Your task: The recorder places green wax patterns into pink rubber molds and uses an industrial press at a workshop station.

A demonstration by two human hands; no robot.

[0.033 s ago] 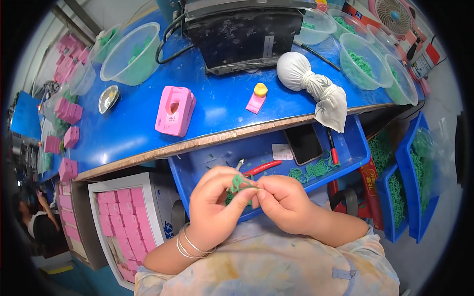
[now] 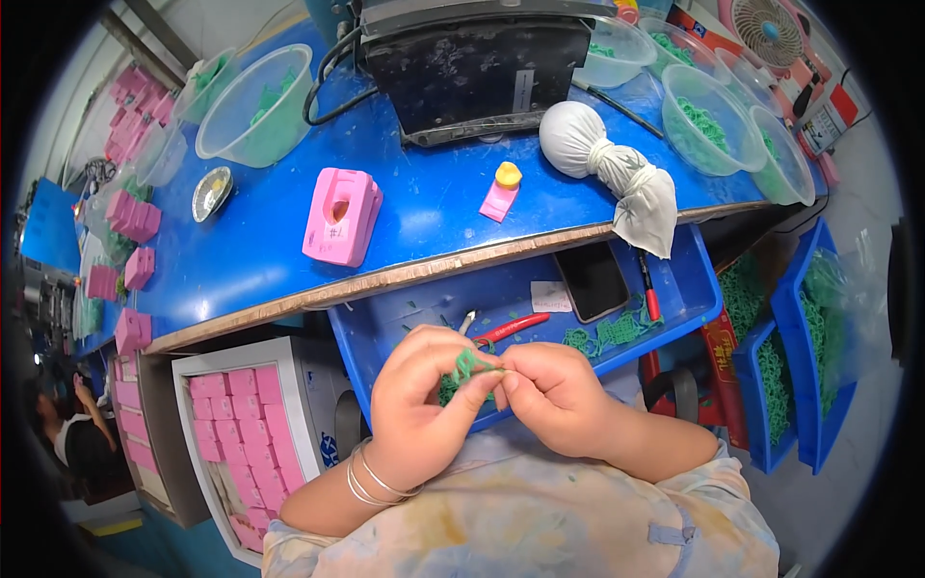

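Green cord [image 2: 466, 362] loops sit slightly lower and closer-bunched at our left forefinger than in the earlier frame; both hands look otherwise almost unmoved. We have the cord pinched at two points: our left hand [image 2: 419, 400] closes thumb and forefinger on the loops, and our right hand [image 2: 561, 397] brings its fingertips together on the thin end. Its long axis runs from left hand to right, with the bunch nearer the left. We see it as curly and bright green, narrowing to a darker strand. Ahead of both hands lies the blue tray [image 2: 691, 279], with a red tool [image 2: 518, 327] beyond the left fingertips and a phone [image 2: 591, 279] beyond the right.
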